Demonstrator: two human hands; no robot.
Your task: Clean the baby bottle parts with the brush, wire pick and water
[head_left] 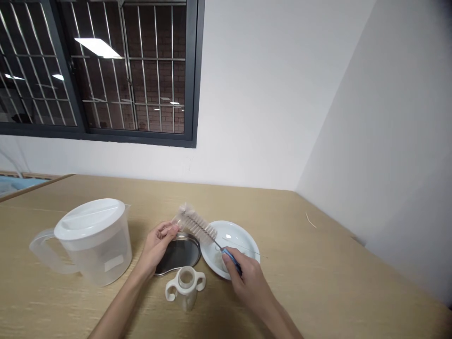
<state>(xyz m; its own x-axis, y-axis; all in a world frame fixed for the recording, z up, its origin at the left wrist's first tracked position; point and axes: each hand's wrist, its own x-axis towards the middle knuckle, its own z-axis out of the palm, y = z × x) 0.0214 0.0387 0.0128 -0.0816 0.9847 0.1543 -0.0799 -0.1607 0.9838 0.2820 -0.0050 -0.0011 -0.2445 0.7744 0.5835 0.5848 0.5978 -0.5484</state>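
My right hand (247, 275) is closed around the blue handle (232, 260) of a bottle brush (198, 226). The brush slants up to the left, its pale bristles over the plate's left rim and the metal tray. My left hand (160, 245) is pinched at the bristles near the tip. Below the brush lies a kidney-shaped metal tray (181, 254). A white plate (243, 230) is beside it, partly behind my right hand; a thin rod and something pale, hard to make out, are on it. In front stands a white two-handled baby bottle (186, 289), its top uncovered.
A translucent lidded pitcher (102, 245) stands at the left, its handle pointing left. A short pale strip (310, 220) lies on the wooden table (339, 273) at the right. White walls and a barred window (134, 70) bound the table's back.
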